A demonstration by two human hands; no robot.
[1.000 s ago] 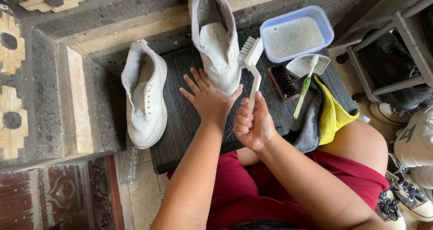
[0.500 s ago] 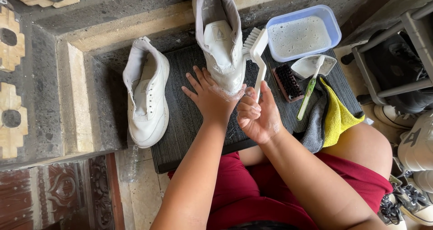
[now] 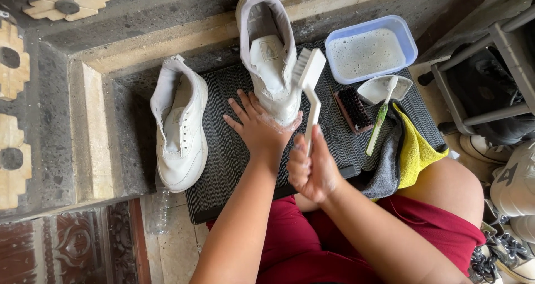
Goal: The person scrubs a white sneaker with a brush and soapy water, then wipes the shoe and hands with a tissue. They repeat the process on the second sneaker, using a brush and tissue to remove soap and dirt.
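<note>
The right hand is clenched around the thin handle of a white plastic scrubbing brush, whose bristled head stands raised beside the tongue of a white leather high-top sneaker. The left hand lies flat with fingers spread, pressing on the sneaker's soapy toe rather than gripping it. The sneaker thus sits just ahead of both hands, toe toward the person, on a black ribbed rubber mat.

To scrub well, the left palm should pin the toe firmly so the shoe cannot slide on the wet mat, while the brush works in short strokes along the upper; the bristles seem clear of the leather, though the angle makes that hard to judge.

Left of the hands lies a second white sneaker. To the right stand a blue rectangular tub of foamy water, a small dark-bristled brush, and a yellow and grey cloth.
</note>
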